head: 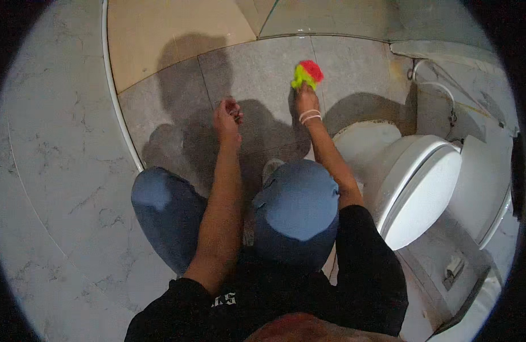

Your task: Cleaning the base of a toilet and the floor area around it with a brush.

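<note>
My right hand point(308, 101), with pale bands at the wrist, reaches forward over the grey floor tiles point(263, 77). Its fingers grip a fuzzy red and yellow-green cleaning pad point(308, 74), which appears to be against the tiles. Whether the pad is a cloth or a sponge is not clear. My left hand point(229, 116) is to the left of it, above the shadowed tiles, with fingers loosely curled. Dimness and the curl of the fingers hide whether that hand holds anything small.
A white toilet point(421, 192) with its lid down stands close to my right arm. Behind it a pale hose point(438, 83) loops along the wall. A glass panel point(331, 19) borders the floor ahead, and a marbled wall point(62, 171) rises on the left.
</note>
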A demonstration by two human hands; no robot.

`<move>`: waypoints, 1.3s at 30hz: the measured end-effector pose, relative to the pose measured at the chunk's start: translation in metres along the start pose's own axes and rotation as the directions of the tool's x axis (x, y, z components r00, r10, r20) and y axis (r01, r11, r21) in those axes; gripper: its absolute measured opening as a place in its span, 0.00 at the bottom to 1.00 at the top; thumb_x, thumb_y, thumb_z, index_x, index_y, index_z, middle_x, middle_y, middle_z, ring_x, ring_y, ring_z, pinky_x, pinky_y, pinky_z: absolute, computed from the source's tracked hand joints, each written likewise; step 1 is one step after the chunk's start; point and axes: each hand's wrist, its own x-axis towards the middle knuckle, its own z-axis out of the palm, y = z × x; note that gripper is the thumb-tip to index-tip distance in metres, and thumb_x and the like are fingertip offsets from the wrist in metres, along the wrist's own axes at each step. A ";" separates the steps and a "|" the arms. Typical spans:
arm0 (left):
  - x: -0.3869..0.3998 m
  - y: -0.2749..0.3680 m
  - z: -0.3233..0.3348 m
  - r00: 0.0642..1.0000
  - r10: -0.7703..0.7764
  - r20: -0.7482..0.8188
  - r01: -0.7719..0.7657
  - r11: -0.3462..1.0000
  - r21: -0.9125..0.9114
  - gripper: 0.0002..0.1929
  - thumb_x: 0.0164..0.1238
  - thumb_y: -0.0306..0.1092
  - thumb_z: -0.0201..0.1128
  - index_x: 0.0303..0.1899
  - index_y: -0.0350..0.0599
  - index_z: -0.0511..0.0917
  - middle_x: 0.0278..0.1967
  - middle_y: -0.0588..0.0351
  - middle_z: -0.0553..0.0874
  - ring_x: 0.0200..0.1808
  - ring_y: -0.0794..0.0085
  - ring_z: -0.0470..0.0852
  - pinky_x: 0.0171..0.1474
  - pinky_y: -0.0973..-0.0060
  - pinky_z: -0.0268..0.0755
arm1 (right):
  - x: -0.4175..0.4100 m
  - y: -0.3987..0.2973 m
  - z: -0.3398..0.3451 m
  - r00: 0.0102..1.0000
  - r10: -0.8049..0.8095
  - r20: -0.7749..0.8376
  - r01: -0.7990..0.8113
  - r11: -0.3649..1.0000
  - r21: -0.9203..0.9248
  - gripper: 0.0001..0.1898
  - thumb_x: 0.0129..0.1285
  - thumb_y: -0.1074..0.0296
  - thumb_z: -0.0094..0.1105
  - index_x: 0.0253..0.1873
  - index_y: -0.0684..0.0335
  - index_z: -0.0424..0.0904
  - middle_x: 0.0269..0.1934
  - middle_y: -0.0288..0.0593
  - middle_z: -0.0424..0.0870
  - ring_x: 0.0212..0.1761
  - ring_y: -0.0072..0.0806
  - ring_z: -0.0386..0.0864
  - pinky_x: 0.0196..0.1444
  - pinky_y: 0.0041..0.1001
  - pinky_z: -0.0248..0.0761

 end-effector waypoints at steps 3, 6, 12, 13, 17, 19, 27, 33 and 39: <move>0.003 0.003 0.004 0.999 -0.040 0.005 0.040 0.998 -0.052 0.17 0.78 0.47 0.47 0.37 0.46 0.78 0.28 0.62 0.78 0.27 0.77 0.75 0.31 0.76 0.67 | 0.041 -0.013 0.004 0.979 -0.078 0.190 0.077 0.997 0.013 0.21 0.73 0.65 0.47 0.65 0.72 0.65 0.52 0.67 0.77 0.50 0.57 0.79 0.48 0.46 0.75; -0.002 0.007 0.000 0.999 0.003 -0.036 -0.005 0.998 -0.057 0.17 0.78 0.47 0.48 0.36 0.46 0.78 0.28 0.62 0.78 0.26 0.77 0.74 0.29 0.77 0.67 | 0.078 -0.004 -0.004 0.981 -0.054 0.189 0.052 0.999 0.013 0.21 0.73 0.67 0.44 0.65 0.73 0.64 0.53 0.67 0.77 0.52 0.56 0.79 0.50 0.45 0.75; -0.005 0.016 -0.002 0.992 -0.046 -0.117 0.029 0.989 -0.142 0.17 0.78 0.47 0.48 0.36 0.46 0.78 0.28 0.61 0.78 0.25 0.76 0.74 0.28 0.78 0.65 | 0.099 -0.011 -0.005 0.979 -0.005 0.204 0.005 1.000 0.002 0.18 0.70 0.74 0.42 0.62 0.73 0.67 0.55 0.68 0.76 0.52 0.56 0.78 0.54 0.43 0.73; -0.003 0.019 -0.001 0.993 -0.006 -0.115 -0.012 0.988 -0.153 0.17 0.78 0.47 0.48 0.36 0.46 0.78 0.28 0.61 0.78 0.25 0.76 0.74 0.28 0.78 0.65 | 0.098 -0.018 0.001 0.983 -0.052 0.179 0.047 0.998 0.031 0.18 0.69 0.75 0.42 0.62 0.73 0.67 0.56 0.67 0.76 0.52 0.55 0.79 0.54 0.42 0.73; -0.004 0.024 -0.005 0.988 0.032 -0.152 -0.053 0.990 -0.134 0.18 0.79 0.47 0.47 0.36 0.46 0.78 0.28 0.61 0.78 0.25 0.76 0.75 0.28 0.77 0.66 | 0.085 -0.076 0.035 0.902 -0.417 0.113 0.412 0.909 0.061 0.16 0.70 0.72 0.44 0.58 0.73 0.67 0.48 0.69 0.79 0.48 0.57 0.80 0.49 0.48 0.74; -0.008 0.022 -0.010 0.979 0.082 -0.185 -0.101 0.990 -0.094 0.18 0.79 0.47 0.46 0.36 0.46 0.78 0.28 0.61 0.78 0.25 0.76 0.75 0.27 0.77 0.66 | 0.083 -0.111 0.038 0.866 -0.430 0.256 0.408 0.903 0.138 0.15 0.71 0.70 0.43 0.56 0.72 0.69 0.47 0.70 0.79 0.48 0.57 0.80 0.50 0.50 0.73; 0.011 0.026 -0.045 0.975 0.046 -0.215 -0.070 0.992 -0.108 0.17 0.78 0.46 0.47 0.36 0.46 0.77 0.28 0.61 0.78 0.25 0.76 0.75 0.28 0.77 0.67 | 0.054 -0.169 0.025 0.805 -0.355 0.475 0.282 0.934 0.220 0.17 0.76 0.61 0.35 0.57 0.66 0.70 0.43 0.61 0.82 0.37 0.53 0.83 0.37 0.49 0.76; 0.009 0.012 -0.043 0.961 0.068 -0.268 -0.098 0.990 -0.098 0.17 0.78 0.47 0.46 0.36 0.45 0.77 0.27 0.61 0.77 0.24 0.75 0.74 0.28 0.76 0.66 | 0.027 -0.147 0.043 0.799 -0.362 0.479 0.333 0.931 0.148 0.18 0.76 0.62 0.39 0.60 0.67 0.69 0.43 0.59 0.82 0.39 0.50 0.85 0.38 0.45 0.79; 0.012 0.014 -0.034 0.979 -0.002 -0.205 -0.036 0.983 -0.178 0.19 0.78 0.48 0.46 0.34 0.45 0.77 0.25 0.61 0.76 0.23 0.75 0.74 0.27 0.75 0.65 | -0.008 -0.126 0.042 0.821 -0.289 0.493 0.355 0.934 -0.043 0.21 0.77 0.57 0.38 0.63 0.65 0.68 0.45 0.58 0.83 0.43 0.55 0.84 0.41 0.49 0.77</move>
